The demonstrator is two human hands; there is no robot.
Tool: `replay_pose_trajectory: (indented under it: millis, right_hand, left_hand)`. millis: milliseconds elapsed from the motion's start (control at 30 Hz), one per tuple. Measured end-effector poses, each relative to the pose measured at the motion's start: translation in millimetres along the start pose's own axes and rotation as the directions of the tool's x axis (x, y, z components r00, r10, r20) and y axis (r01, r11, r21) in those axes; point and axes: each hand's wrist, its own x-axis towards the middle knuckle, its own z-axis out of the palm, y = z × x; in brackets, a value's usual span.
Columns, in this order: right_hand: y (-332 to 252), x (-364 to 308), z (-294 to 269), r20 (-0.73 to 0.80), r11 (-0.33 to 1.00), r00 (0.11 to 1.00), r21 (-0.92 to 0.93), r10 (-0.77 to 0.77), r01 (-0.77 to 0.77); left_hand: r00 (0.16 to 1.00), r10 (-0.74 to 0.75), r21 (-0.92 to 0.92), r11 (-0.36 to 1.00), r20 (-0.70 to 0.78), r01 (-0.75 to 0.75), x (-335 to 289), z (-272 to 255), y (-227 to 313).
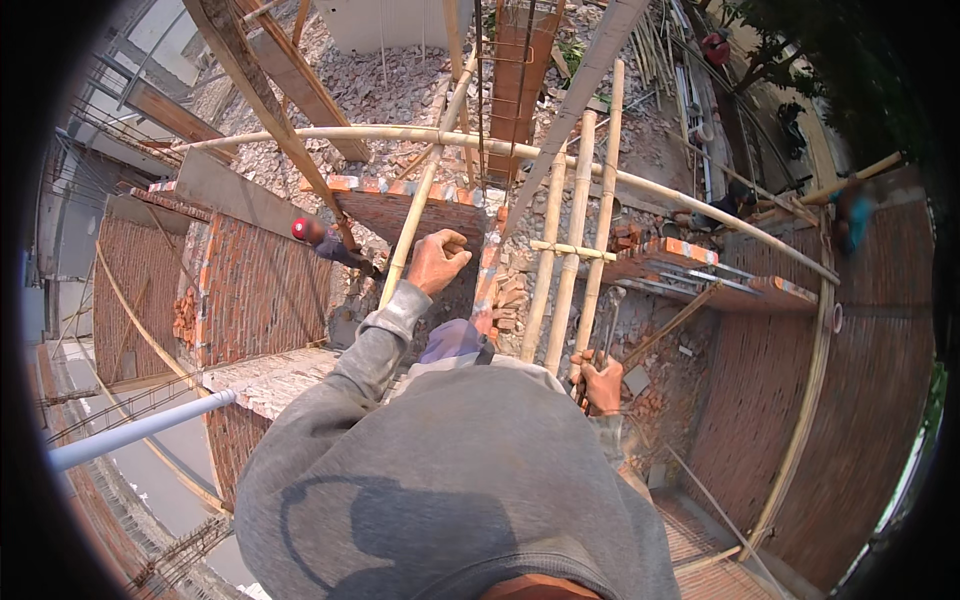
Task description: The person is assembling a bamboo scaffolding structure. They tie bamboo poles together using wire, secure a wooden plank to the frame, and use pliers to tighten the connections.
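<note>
My left hand [440,262] is raised in front of me beside a slanting bamboo pole [412,225]. Its fingers are curled in toward the thumb, and whatever they may hold is too small to see. Lower down on the right, my right hand [602,386] grips a long, thin dark metal tool [606,335], whose exact kind is unclear. That hand is close to the lower ends of three upright bamboo poles [569,260]. A short bamboo crosspiece [572,250] lies across those three poles.
A long bamboo pole [380,132] curves across ahead. Brick walls [265,270] rise at both sides, with rubble [390,75] below. A person in a red cap [318,240] stands lower left; other people are at right. A pale blue pipe [145,428] juts in left.
</note>
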Motion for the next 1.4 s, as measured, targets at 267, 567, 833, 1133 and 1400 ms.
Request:
replay_pose_trajectory:
  millis: [267, 567, 833, 1133, 1400]
  right_hand:
    - [-22, 11, 6, -0.031, 0.999, 0.999, -0.024, -0.021, 0.02]
    - [-53, 11, 16, -0.128, 0.997, 0.992, -0.072, -0.016, 0.006]
    - [-53, -7, 12, -0.254, 0.999, 0.967, 0.045, 0.026, -0.015]
    - [-69, 29, 14, -0.197, 0.998, 0.98, 0.068, 0.011, 0.003]
    - [-90, 86, 31, -0.063, 0.996, 0.995, 0.049, -0.073, 0.076]
  left_hand:
    - [0.929, 0.27, 0.618, 0.784, -0.255, -0.058, 220, -75, -1]
    - [0.987, 0.159, 0.564, 0.817, -0.015, -0.123, 314, -114, 69]
    - [0.316, 0.853, -0.496, 0.079, -0.416, -0.865, 120, -181, 241]
    - [-0.143, 0.987, -0.547, -0.08, 0.074, -0.833, -34, -230, 316]
    - [0.247, 0.813, -0.292, 0.099, -0.527, -0.951, 65, -131, 323]
